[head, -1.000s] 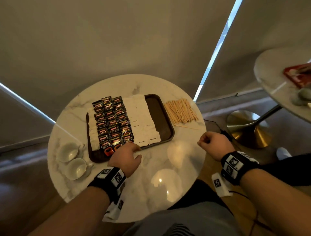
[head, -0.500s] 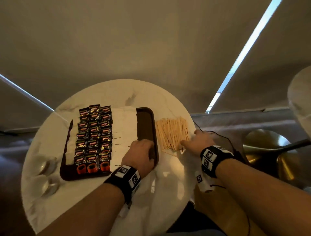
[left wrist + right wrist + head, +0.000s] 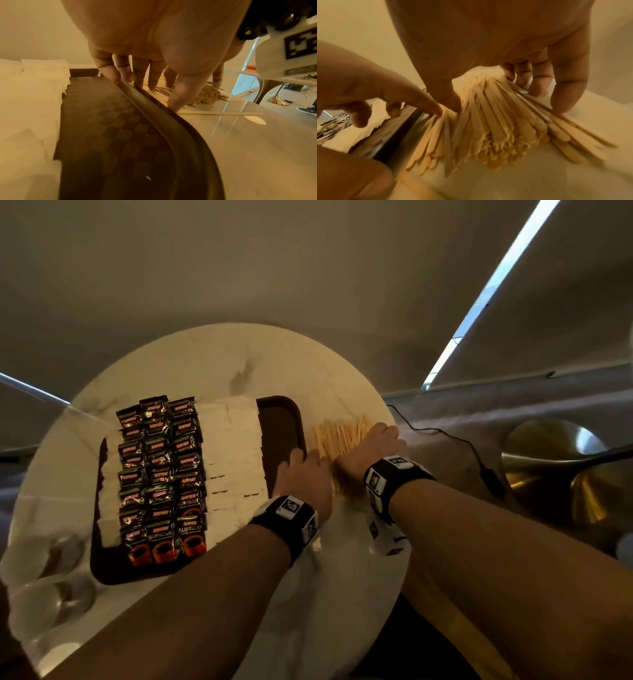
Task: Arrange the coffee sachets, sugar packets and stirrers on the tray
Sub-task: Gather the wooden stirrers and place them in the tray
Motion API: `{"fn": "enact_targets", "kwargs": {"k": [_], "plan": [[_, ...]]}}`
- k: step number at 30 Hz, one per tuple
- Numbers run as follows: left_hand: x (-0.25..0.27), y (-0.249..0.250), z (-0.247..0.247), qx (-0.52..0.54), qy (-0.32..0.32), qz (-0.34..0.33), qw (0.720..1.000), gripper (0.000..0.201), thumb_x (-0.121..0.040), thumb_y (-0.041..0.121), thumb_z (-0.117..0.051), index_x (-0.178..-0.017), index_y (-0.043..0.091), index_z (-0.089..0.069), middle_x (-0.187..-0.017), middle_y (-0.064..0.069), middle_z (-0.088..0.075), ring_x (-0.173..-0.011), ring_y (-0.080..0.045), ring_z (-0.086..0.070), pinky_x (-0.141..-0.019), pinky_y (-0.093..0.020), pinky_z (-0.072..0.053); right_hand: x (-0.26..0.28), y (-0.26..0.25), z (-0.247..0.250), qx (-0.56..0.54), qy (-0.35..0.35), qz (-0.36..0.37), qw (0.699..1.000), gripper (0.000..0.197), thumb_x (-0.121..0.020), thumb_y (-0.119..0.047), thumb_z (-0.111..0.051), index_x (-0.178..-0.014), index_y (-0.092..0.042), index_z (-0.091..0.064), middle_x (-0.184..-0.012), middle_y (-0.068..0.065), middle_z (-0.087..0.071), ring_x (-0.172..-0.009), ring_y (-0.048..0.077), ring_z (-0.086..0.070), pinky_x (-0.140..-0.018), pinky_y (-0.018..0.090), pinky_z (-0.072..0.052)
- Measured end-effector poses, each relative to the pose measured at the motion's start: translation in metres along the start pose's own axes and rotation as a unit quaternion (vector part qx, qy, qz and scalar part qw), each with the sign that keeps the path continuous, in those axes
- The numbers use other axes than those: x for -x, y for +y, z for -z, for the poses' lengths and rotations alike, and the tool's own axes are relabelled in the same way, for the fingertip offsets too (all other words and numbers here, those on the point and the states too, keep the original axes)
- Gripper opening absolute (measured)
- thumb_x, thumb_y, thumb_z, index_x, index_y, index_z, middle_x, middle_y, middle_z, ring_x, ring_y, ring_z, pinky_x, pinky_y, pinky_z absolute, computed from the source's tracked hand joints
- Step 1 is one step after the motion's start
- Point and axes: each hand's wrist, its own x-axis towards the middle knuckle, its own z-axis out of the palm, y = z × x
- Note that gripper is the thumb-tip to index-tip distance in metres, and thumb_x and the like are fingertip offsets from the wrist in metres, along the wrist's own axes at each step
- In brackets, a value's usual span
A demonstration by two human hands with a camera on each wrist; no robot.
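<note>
A dark brown tray (image 3: 281, 433) lies on a round marble table (image 3: 205, 364). On it are three columns of black coffee sachets (image 3: 161, 474) and, to their right, white sugar packets (image 3: 236, 453); the tray's right strip (image 3: 120, 135) is bare. A pile of wooden stirrers (image 3: 339, 436) lies on the table just right of the tray. My right hand (image 3: 370, 446) spans the pile (image 3: 496, 128), thumb on one side and fingers on the other. My left hand (image 3: 305, 470) reaches over the tray's right rim, its straight fingers (image 3: 152, 81) touching the pile's left side. One stirrer (image 3: 214, 114) lies apart.
Two white cups (image 3: 37, 556) stand at the table's left edge. A black cable (image 3: 445, 436) runs off the table's right side, past the brass base (image 3: 555, 460) of another table. Bare marble lies between the tray and me.
My left hand has moved from the tray's near edge to its right rim beside the stirrers. My right hand has gone from the table's near right edge onto the stirrer pile.
</note>
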Motion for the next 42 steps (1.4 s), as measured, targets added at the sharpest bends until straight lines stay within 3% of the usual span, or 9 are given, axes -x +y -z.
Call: {"fn": "enact_targets", "kwargs": {"k": [11, 24, 27, 30, 33, 35, 37, 39, 42], "plan": [[0.003, -0.014, -0.010, 0.019, -0.001, -0.045, 0.999, 0.071, -0.089, 0.023, -0.058, -0.156, 0.024, -0.034, -0.167, -0.003, -0.025, -0.140, -0.035, -0.029, -0.110, -0.053, -0.036, 0.007, -0.010, -0.012, -0.028, 0.031, 0.045, 0.998, 0.061, -0.090, -0.040, -0.067, -0.133, -0.006, -0.038, -0.134, 0.017, -0.051, -0.123, 0.043, -0.057, -0.096, 0.046, -0.049], [0.010, -0.010, -0.008, 0.011, 0.002, -0.070, 0.997, 0.070, -0.093, 0.018, -0.052, -0.159, 0.026, -0.029, -0.170, -0.001, -0.021, -0.141, -0.034, -0.027, -0.113, -0.053, -0.035, 0.004, 0.007, -0.004, -0.090, 0.022, 0.030, 0.995, 0.042, -0.087, -0.037, -0.070, -0.115, -0.008, -0.058, -0.115, 0.015, -0.067, -0.103, 0.037, -0.067, -0.077, 0.035, -0.048], [0.010, -0.009, -0.011, 0.010, 0.001, -0.074, 0.997, 0.073, -0.091, 0.019, -0.055, -0.159, 0.027, -0.029, -0.170, 0.000, -0.020, -0.142, -0.035, -0.026, -0.114, -0.054, -0.034, 0.006, 0.015, -0.002, -0.114, 0.018, 0.012, 0.993, 0.042, -0.087, -0.040, -0.069, -0.116, -0.012, -0.058, -0.112, 0.012, -0.066, -0.099, 0.035, -0.067, -0.079, 0.037, -0.055], [0.011, -0.010, -0.017, 0.026, 0.003, -0.084, 0.996, 0.078, -0.091, 0.028, -0.061, -0.160, 0.031, -0.024, -0.172, 0.001, -0.014, -0.147, -0.035, -0.021, -0.119, -0.056, -0.029, 0.008, 0.027, 0.002, -0.170, 0.019, 0.004, 0.985, 0.037, -0.085, -0.041, -0.066, -0.111, -0.016, -0.058, -0.103, 0.007, -0.065, -0.091, 0.030, -0.067, -0.081, 0.044, -0.061], [0.019, -0.016, -0.022, 0.084, 0.031, -0.084, 0.992, 0.076, -0.094, 0.046, -0.059, -0.160, 0.034, -0.024, -0.173, 0.003, -0.012, -0.151, -0.032, -0.020, -0.124, -0.055, -0.022, 0.015, 0.038, 0.009, -0.247, 0.033, 0.043, 0.968, 0.028, -0.089, -0.040, -0.065, -0.104, -0.017, -0.060, -0.095, 0.003, -0.066, -0.084, 0.024, -0.068, -0.064, 0.032, -0.054], [0.028, -0.022, -0.020, 0.151, 0.077, -0.076, 0.983, 0.071, -0.095, 0.052, -0.057, -0.158, 0.033, -0.031, -0.172, 0.005, -0.019, -0.151, -0.029, -0.024, -0.125, -0.052, -0.023, 0.024, 0.041, 0.017, -0.297, 0.033, 0.081, 0.951, 0.018, -0.089, -0.036, -0.065, -0.096, -0.020, -0.061, -0.089, 0.000, -0.067, -0.080, 0.019, -0.067, -0.062, 0.029, -0.051], [0.041, -0.031, -0.014, 0.251, 0.130, -0.056, 0.957, 0.063, -0.096, 0.052, -0.059, -0.153, 0.030, -0.042, -0.168, 0.005, -0.029, -0.149, -0.025, -0.030, -0.124, -0.048, -0.027, 0.037, 0.040, 0.030, -0.343, -0.002, 0.116, 0.932, 0.008, -0.090, -0.030, -0.065, -0.093, -0.024, -0.062, -0.088, -0.001, -0.070, -0.082, 0.020, -0.069, -0.073, 0.039, -0.060], [0.056, -0.040, -0.002, 0.351, 0.172, -0.026, 0.920, 0.054, -0.099, 0.049, -0.059, -0.148, 0.028, -0.050, -0.162, 0.006, -0.040, -0.145, -0.019, -0.037, -0.121, -0.043, -0.034, 0.054, 0.033, 0.044, -0.384, -0.049, 0.147, 0.910, 0.011, -0.094, -0.024, -0.065, -0.104, -0.021, -0.067, -0.095, 0.002, -0.075, -0.089, 0.022, -0.073, -0.084, 0.045, -0.062], [0.080, -0.056, 0.021, 0.463, 0.229, 0.007, 0.856, 0.051, -0.097, 0.056, -0.055, -0.141, 0.029, -0.057, -0.142, 0.007, -0.059, -0.127, -0.013, -0.056, -0.108, -0.043, -0.051, 0.090, 0.014, 0.066, -0.515, -0.166, 0.142, 0.829, 0.013, -0.099, -0.012, -0.062, -0.111, -0.012, -0.066, -0.091, 0.007, -0.074, -0.080, 0.024, -0.072, -0.072, 0.039, -0.065]]}}
